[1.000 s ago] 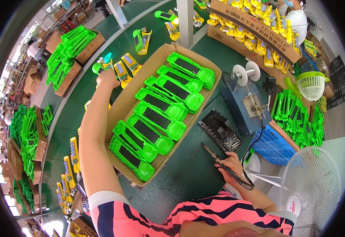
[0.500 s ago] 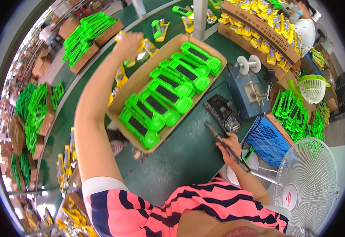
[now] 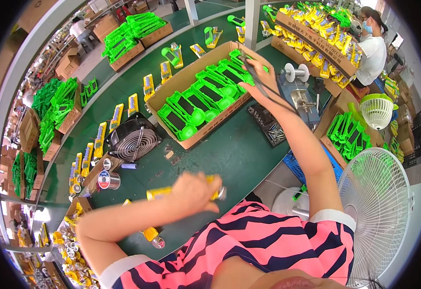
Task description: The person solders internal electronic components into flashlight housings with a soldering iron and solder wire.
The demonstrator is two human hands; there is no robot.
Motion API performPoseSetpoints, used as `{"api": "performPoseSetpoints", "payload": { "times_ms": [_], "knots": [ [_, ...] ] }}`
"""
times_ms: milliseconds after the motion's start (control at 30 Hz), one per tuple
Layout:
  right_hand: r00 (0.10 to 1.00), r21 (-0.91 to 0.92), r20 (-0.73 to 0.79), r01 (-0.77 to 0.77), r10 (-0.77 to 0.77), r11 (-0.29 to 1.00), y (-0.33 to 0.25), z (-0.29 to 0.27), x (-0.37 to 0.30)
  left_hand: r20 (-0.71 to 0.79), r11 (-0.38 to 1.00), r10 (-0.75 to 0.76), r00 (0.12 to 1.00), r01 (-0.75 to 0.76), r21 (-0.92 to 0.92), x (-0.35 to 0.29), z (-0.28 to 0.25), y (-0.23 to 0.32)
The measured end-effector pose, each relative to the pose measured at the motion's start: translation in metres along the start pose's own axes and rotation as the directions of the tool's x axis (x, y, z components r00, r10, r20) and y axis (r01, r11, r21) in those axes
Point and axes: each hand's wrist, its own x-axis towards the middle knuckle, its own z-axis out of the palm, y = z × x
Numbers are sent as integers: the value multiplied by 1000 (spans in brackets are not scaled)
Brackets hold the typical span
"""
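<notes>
Over the near part of the green table, my left hand (image 3: 191,192) is closed around a yellow plastic piece (image 3: 159,193) with a silvery round end; motion blurs it. My right hand (image 3: 258,79) grips a soldering iron (image 3: 250,67) trailing a black cord, above the far right end of an open carton (image 3: 191,76). Green plastic housings (image 3: 205,96) with dark panels lie in a row inside that carton. The right fingers are right by the last housings; whether they touch one I cannot tell. Beneath my left forearm lies another yellow piece (image 3: 150,234).
Left of the carton stand a black cooling fan (image 3: 134,144) and a solder spool (image 3: 109,180). Yellow pieces (image 3: 116,117) line the table's far side. To the right are a blue machine (image 3: 301,98), a black screw tray (image 3: 270,126) and a white fan (image 3: 369,212). A co-worker (image 3: 372,53) is far right.
My left hand has come back from beyond the carton to the near table with a yellow piece. My right hand has moved forward, with the soldering iron, to the carton's far right end.
</notes>
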Motion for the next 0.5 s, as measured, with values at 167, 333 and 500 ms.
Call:
{"api": "performPoseSetpoints", "payload": {
  "times_ms": [167, 333, 500],
  "knots": [
    [896, -297, 386, -102, 217, 949, -2, 17, 37, -13, 981, -171, 985, 169, -93, -19, 91, 42],
    [831, -471, 480, -27, 281, 882, 1, 26, 40, -200, 930, -299, 933, 238, -281, -23, 98, 50],
    [892, -464, 369, -66, 260, 883, 10, 41, 37, -334, 833, -320, 887, 96, -544, -33, 114, 45]
  ]
}}
